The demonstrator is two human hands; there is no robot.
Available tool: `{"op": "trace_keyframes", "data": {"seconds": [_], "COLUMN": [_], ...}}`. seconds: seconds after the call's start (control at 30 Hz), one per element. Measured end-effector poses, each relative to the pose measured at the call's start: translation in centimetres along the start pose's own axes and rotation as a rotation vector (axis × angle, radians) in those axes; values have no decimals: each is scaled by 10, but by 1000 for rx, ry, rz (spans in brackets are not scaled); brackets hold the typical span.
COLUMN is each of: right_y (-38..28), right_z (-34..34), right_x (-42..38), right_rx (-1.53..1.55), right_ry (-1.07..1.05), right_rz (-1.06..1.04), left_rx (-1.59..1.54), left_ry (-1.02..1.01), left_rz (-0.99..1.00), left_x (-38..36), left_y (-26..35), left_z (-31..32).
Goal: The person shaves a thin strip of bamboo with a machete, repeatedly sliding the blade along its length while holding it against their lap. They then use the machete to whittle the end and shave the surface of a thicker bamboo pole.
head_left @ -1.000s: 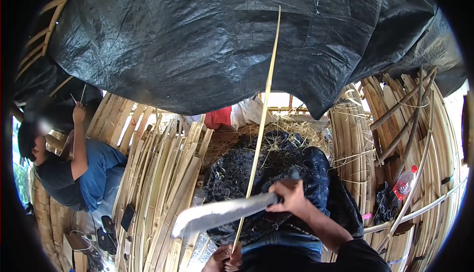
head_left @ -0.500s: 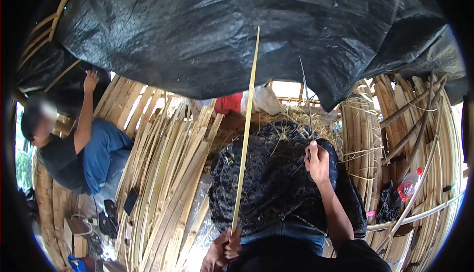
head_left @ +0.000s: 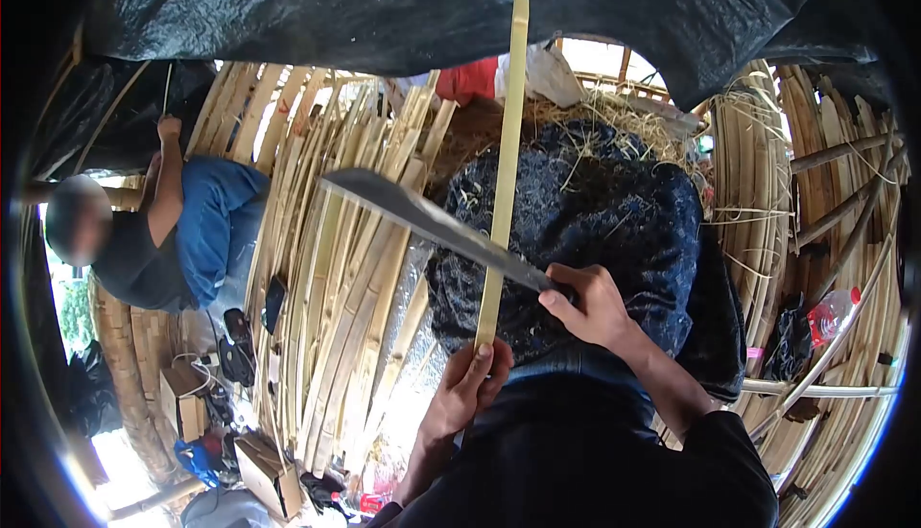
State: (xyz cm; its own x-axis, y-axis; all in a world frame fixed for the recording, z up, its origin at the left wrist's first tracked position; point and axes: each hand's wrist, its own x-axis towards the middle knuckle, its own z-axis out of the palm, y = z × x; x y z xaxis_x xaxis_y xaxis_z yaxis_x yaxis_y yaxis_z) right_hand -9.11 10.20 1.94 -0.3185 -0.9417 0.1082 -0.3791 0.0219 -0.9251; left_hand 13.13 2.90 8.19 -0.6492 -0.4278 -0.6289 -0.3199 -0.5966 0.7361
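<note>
The dark cloth (head_left: 614,221) covers the person's lap, bunched and soft-looking, with shavings caught in its folds. Over it stands the strip (head_left: 508,135), running from the near middle of the scene up past the far edge, so its far tip is out of view. It is long, thin and flat: probably light, springy across its face and stiffer edgewise, with a tip that would whip if swung. The cut sides may splinter, so the flat faces near the close end look the safest hold.

The knife (head_left: 436,225) slants across the strip, blade pointing left; whether it touches I cannot tell. It looks rigid and blade-heavy, likely to dip at the broad left end, and is best held by its handle alone.

The hands are apart. The right hand (head_left: 593,309) is wrapped around the knife's handle; the left hand (head_left: 468,384), nearer, pinches the strip's near end between thumb and fingers.
</note>
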Motion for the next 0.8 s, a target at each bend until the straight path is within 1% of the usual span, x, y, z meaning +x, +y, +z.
{"op": "trace_keyframes", "data": {"seconds": [0.03, 0.07, 0.13, 0.2, 0.27, 0.4, 0.47, 0.57, 0.8], "right_y": [-2, -1, 4, 12, 11, 5, 1, -4, -4], "right_z": [1, 2, 3, 6, 4, 2, 2, 4, 4], "right_x": [-1, -3, -7, -10, -10, -9, -7, -7, -9], "right_rx": [-18, -14, 95, 134, 179, 156, -12, -84, -96], "right_ry": [14, 7, -25, 6, -10, -27, 2, 50, 79], "right_rz": [33, 44, 248, 244, 255, 251, 192, 140, 133], "left_rx": [16, 10, 13, 10, -56, -34, -56, -69, 23], "left_ry": [-55, -52, -21, 5, -34, -18, -18, -22, 41], "left_rz": [32, 20, 85, 107, 84, 127, 164, 191, 175], "left_x": [2, 2, 3, 5, 7, 14, 14, 14, 17], "left_y": [-4, -2, 7, 5, 3, -2, -1, 1, 1], "left_z": [-6, -3, 3, 1, -4, -7, -8, -6, -4]}}
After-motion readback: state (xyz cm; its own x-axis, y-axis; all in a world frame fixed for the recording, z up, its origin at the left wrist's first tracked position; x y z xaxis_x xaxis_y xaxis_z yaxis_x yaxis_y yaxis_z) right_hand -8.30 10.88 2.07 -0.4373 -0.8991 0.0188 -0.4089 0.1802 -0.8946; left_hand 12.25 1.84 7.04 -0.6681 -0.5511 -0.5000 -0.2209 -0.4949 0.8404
